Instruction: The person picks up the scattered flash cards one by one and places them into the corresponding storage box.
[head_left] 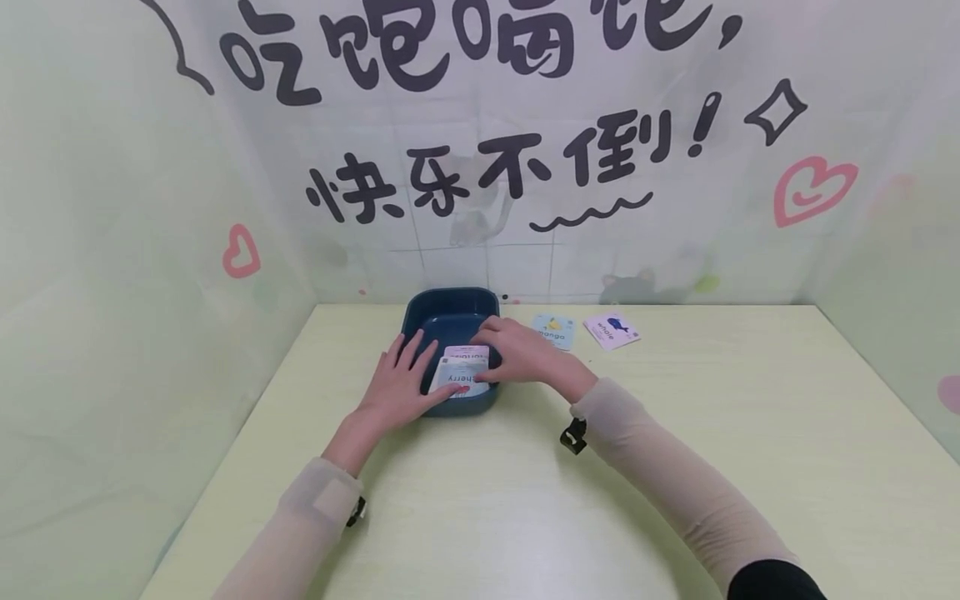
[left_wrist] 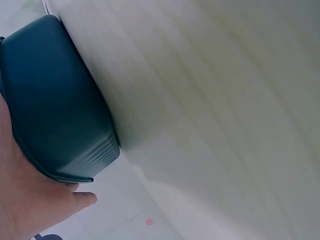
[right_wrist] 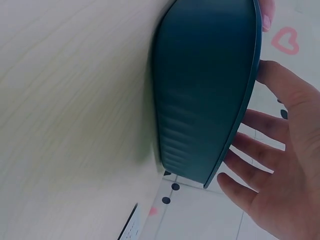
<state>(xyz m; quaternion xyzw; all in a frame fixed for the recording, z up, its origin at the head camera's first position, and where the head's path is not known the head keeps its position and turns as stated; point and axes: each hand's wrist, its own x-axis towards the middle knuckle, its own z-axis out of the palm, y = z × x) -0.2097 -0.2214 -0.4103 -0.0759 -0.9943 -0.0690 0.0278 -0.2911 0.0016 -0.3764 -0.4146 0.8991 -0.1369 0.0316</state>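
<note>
A dark blue plastic bin (head_left: 471, 406) stands on the table between both hands. Inside, near its front, lie a card reading "cherry" (head_left: 459, 371) and a pink-edged card (head_left: 467, 351) partly covered behind it. My left hand (head_left: 401, 383) lies over the bin's left rim with fingers spread, its thumb reaching across the cherry card's lower part. From the right side, my right hand (head_left: 521, 350) reaches over the opposite rim, thumb tip at the cherry card's right edge. In the right wrist view its loosely bent fingers (right_wrist: 262, 150) are spread along the bin's rim.
To the right of the bin, a blue card with a yellow fruit (head_left: 555, 331) and a pink-bordered whale card (head_left: 612, 330) lie on the pale wooden table (head_left: 480, 492). A printed white backdrop (head_left: 480, 267) rises behind the table's far edge.
</note>
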